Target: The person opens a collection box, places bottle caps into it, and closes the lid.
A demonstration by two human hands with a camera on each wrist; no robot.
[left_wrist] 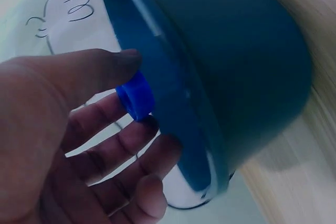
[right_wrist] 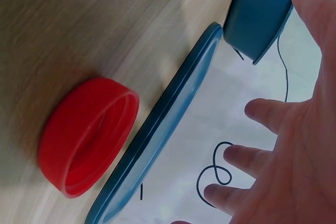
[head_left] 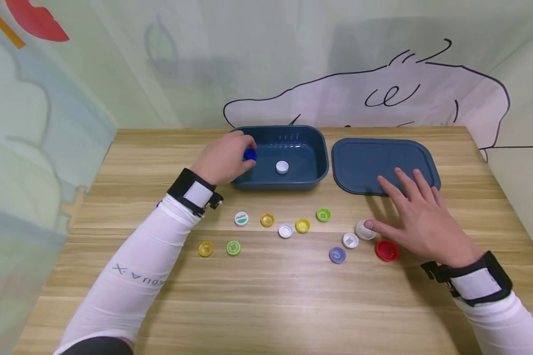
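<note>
Over the left end of the dark blue box (head_left: 321,183), my left hand (head_left: 224,157) pinches a blue bottle cap (left_wrist: 137,96) between thumb and fingers. One white cap (head_left: 282,167) lies inside the box. With its fingers spread, my right hand (head_left: 426,224) hovers above the table and holds nothing. Just left of its palm is a red cap (head_left: 387,251), seen large in the right wrist view. Its thumb overlaps a whitish cap (head_left: 364,231) in the head view. A flat dark blue lid (head_left: 360,165) lies beyond the fingers.
Several loose caps lie on the wooden table (head_left: 257,305) in front of the box, among them a green cap (head_left: 233,248), a yellow cap (head_left: 302,226) and a pale purple cap (head_left: 337,255). A printed cloth (head_left: 271,59) hangs behind the table.
</note>
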